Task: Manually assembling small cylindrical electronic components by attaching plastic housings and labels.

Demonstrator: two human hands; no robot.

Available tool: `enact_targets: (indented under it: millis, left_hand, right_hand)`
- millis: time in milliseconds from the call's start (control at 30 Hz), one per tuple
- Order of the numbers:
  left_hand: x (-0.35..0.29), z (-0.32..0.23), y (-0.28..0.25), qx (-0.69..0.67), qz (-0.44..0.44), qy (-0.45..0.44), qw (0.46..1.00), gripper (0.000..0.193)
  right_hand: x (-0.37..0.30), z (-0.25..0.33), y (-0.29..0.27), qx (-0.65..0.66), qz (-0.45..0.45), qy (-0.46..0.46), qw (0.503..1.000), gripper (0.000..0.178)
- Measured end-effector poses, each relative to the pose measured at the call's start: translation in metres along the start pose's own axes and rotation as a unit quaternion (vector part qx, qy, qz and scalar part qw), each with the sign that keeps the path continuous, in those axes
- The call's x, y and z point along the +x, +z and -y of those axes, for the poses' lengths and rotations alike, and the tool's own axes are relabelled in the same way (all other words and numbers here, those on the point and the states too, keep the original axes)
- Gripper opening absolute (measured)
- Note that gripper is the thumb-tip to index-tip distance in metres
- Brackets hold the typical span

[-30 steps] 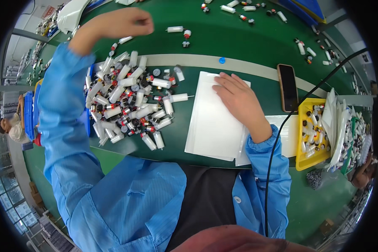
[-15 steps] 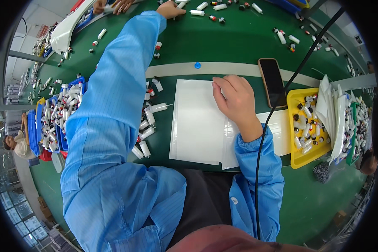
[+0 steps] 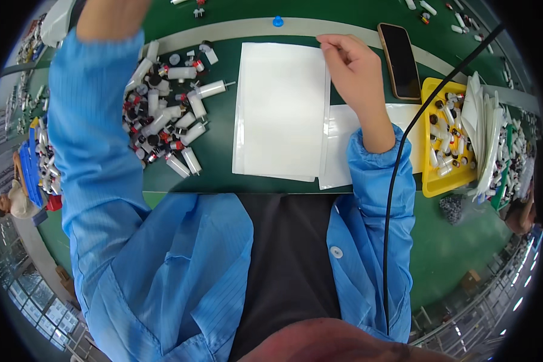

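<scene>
My right hand (image 3: 357,75) is closed at the upper right corner of a stack of flat white plastic sheets (image 3: 282,111) with clear edges. Its thumb and forefinger are pinched together at that corner. At the upper left my left hand (image 3: 113,15) is cut off by the picture's edge and blurred, so its fingers are hidden. Below and right of that forearm lies a heap of small white plastic cylinders (image 3: 161,120) with black and red parts. One cylinder with a thin tip (image 3: 212,90) points toward the sheets.
A phone (image 3: 399,60) lies beyond my right hand. Right of it stands a yellow tray (image 3: 429,151) of similar parts, beside folded white sheets (image 3: 485,133). A black cable (image 3: 398,169) hangs across my right forearm. A blue knob (image 3: 277,22) sits on the pale strip.
My left arm has drawn back and swung left from the far table, uncovering the heap of cylinders. My right hand stays at the sheets' corner. The view has tilted nearer to my body.
</scene>
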State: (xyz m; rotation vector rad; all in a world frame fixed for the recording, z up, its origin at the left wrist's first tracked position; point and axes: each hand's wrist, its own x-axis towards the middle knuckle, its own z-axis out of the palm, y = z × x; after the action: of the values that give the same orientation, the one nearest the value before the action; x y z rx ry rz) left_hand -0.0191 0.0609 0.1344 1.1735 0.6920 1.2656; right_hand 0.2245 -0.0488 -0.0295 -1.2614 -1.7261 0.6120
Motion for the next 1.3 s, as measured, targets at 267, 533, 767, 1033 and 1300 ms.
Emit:
enact_targets:
  millis: [267, 533, 767, 1033, 1300]
  left_hand:
    - [-0.104, 0.052, -0.007, -0.276, -0.128, -0.145, 0.942, 0.024]
    - [-0.095, 0.091, -0.018, -0.29, -0.15, -0.216, 0.92, 0.029]
    - [-0.093, 0.096, -0.019, -0.194, -0.132, -0.169, 0.958, 0.038]
    - [-0.092, 0.101, -0.013, -0.264, -0.124, -0.159, 0.943, 0.035]
    - [-0.1, 0.108, 0.002, -0.315, 0.047, -0.117, 0.941, 0.034]
  right_hand:
    - [-0.009, 0.04, 0.079, -0.168, 0.164, -0.141, 0.962, 0.011]
    - [-0.004, 0.044, 0.083, -0.191, 0.182, -0.097, 0.96, 0.017]
    - [-0.006, 0.046, 0.078, -0.154, 0.173, -0.106, 0.967, 0.015]
    - [0.016, 0.037, 0.038, 0.224, 0.1, 0.083, 0.966, 0.017]
    - [0.008, 0.056, 0.076, 0.205, -0.101, -0.109, 0.968, 0.073]
